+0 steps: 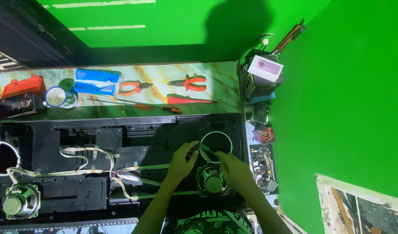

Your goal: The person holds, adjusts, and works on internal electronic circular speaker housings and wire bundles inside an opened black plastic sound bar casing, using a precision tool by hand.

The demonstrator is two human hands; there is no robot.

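Observation:
A long black plastic housing lies open across the bench. Near its right end is a round opening with a white ring. My left hand and my right hand meet at the ring's lower left edge, fingers pinched around a small dark part there that is too small to make out. A round speaker rests just below the ring, between my wrists. A second speaker lies at the housing's left end, joined by white flat cables.
Behind the housing lie two orange-handled pliers, a red screwdriver, a thin screwdriver, a blue packet, a white cup and an orange box. Stacked boxes and circuit boards crowd the right edge.

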